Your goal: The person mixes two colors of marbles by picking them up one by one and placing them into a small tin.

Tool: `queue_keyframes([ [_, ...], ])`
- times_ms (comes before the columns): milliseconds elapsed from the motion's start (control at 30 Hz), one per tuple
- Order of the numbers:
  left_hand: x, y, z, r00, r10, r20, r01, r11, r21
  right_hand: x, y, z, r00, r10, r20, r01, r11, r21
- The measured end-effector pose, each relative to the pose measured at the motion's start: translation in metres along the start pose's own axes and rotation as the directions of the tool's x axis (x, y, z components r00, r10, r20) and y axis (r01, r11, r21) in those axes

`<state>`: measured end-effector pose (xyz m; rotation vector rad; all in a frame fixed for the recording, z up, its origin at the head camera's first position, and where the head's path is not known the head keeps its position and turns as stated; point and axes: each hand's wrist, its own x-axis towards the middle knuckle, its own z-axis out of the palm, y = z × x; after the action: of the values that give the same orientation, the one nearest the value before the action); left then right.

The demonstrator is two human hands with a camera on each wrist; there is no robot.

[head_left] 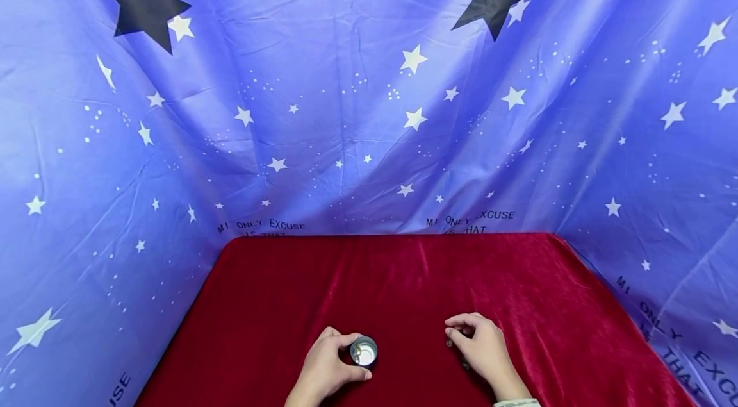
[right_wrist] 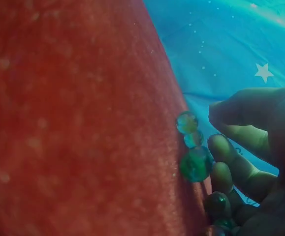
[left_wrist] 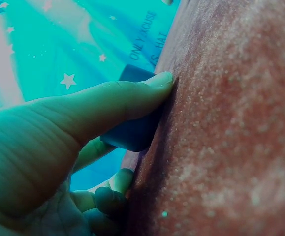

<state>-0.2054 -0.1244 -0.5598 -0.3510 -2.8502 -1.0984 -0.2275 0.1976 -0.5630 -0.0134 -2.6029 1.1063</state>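
One cup [left_wrist: 132, 133], left hand [head_left: 328, 362] gripping | five-plus beads [right_wrist: 196, 165], right hand [head_left: 483, 346] beside, loosely parted

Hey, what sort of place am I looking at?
Probably a curtained-off tabletop setup, perhaps for filming handwork: a purple-blue, star-printed fabric backdrop hangs behind and on both sides, a crimson, velvet-like tablecloth lies below, and the left hand holds a small, dark, round container.

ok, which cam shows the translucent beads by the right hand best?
Right wrist: the beads are large there, with several showing individually and their see-through, greenish look clear. Head shows them only as small, dark bits, partly hidden by the right hand. Left wrist: none that I can make out.
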Motion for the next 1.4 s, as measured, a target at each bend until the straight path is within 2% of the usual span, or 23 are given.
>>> queue_keyframes([
  [200,-0.001,0.002,0.001,1.0,0.017,-0.006,-0.017,1.0,-0.006,-0.001,0.004,-0.002,1.0,0.008,0.002,-0.008,1.0,-0.015],
  [433,-0.002,0.002,-0.001,1.0,-0.012,0.003,0.012,1.0,-0.001,0.0,0.008,-0.001,0.999,0.045,0.019,-0.044,0.998,-0.047],
  [733,0.0,0.0,0.0,1.0,-0.012,-0.003,0.012,1.0,0.009,0.0,0.012,0.0,0.999,0.008,0.033,-0.006,0.997,-0.075],
  [1133,0.001,0.001,-0.001,1.0,-0.01,0.002,0.01,1.0,0.013,0.001,0.013,-0.001,0.994,0.042,0.101,-0.035,0.996,-0.077],
  [1400,-0.001,0.0,0.0,1.0,-0.004,0.001,0.004,1.0,0.005,-0.001,0.013,0.0,0.994,0.045,0.098,-0.038,0.997,-0.072],
])
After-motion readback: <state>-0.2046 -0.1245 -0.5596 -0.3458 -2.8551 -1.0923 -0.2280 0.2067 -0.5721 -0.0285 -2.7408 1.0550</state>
